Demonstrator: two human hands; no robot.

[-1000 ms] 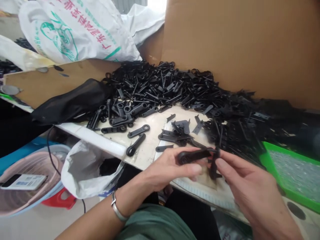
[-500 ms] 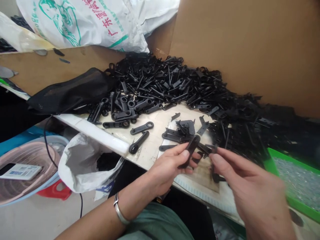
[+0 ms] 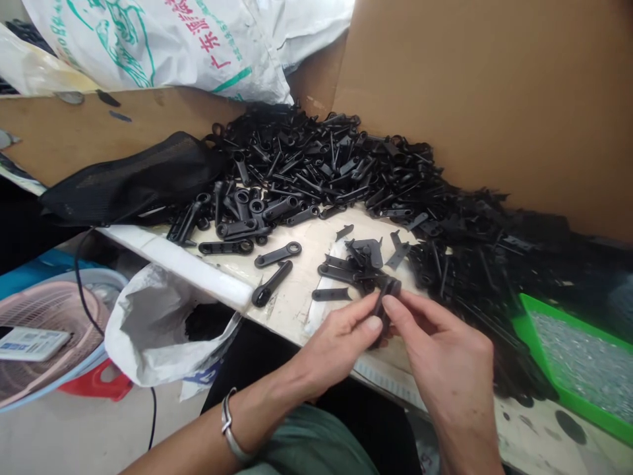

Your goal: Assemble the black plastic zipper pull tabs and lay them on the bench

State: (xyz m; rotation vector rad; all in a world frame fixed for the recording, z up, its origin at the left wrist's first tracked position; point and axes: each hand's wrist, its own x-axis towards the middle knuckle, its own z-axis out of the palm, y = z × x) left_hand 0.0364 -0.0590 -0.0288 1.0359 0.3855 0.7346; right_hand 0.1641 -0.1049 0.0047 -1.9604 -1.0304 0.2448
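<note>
My left hand [image 3: 339, 346] is closed around a black plastic handle piece [image 3: 380, 315], with the thumb along its side. My right hand [image 3: 442, 356] pinches the upper end of the same piece, and its fingertips meet those of the left. Whether a smaller part sits between the right fingers is hidden. Just beyond my hands lies a small group of flat black plastic parts [image 3: 368, 253]. To the left, a loose black handle piece [image 3: 271, 284] with a ring end rests near the table edge.
A big heap of black plastic parts [image 3: 316, 158] covers the back of the table [image 3: 291, 323] against cardboard [image 3: 484, 92]. At right stands a green tray [image 3: 531, 336] of small clear pieces. A white sack [image 3: 143, 330] and pink basket [image 3: 30, 316] are at lower left.
My right hand has moved left and in, bringing its fingertips onto the piece in my left hand. The dark part seen at its fingertips before is now hidden.
</note>
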